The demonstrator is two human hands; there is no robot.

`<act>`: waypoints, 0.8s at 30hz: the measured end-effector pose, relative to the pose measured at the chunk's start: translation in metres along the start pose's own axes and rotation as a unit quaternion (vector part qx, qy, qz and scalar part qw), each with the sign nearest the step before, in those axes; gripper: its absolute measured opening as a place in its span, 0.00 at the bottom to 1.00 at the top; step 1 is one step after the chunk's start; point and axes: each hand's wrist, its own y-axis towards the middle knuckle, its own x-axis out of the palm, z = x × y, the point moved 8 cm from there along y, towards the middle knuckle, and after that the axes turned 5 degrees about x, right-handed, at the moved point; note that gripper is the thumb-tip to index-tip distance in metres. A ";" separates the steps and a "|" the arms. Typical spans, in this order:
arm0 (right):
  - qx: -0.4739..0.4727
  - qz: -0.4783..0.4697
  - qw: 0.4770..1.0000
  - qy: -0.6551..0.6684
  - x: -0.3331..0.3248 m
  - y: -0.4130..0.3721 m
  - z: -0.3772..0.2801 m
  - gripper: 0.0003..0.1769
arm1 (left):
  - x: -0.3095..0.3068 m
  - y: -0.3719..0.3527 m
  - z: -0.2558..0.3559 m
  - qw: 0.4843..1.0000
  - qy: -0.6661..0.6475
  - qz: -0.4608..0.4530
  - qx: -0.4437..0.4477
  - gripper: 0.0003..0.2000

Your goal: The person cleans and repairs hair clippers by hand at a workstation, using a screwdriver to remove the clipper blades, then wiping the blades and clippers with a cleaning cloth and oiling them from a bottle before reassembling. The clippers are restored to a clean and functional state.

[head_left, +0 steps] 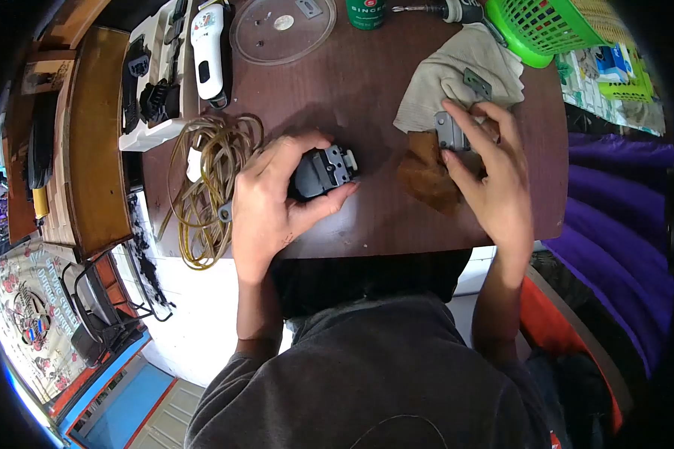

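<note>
My left hand [262, 198] is wrapped round a black hair clipper [312, 176]. Its exposed metal head, with a small pale tip, points right, and the rest of the body is hidden by my palm. In my right hand [494, 183], a silver clipper blade [448, 132] is pinched between thumb and fingers. It is at the lower edge of a beige cloth [427, 90], above a brown piece of leather-like material [425, 179]. Another dark metal blade [476, 84] lies on the cloth, just beyond my right fingertips.
Coiled yellowish cord [202, 232] lies left of my left hand. Behind it are a white clipper [207, 56] and a white tray [183, 97] of black attachments. A round clear lid [307, 45], green Singer can [365, 13], screwdriver [427, 9] and green basket [535, 30] stand along the back.
</note>
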 end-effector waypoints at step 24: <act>-0.131 -0.073 0.984 -0.096 -0.013 0.012 0.000 0.29 | 0.006 0.001 -0.004 0.990 -0.089 -0.089 0.069 0.21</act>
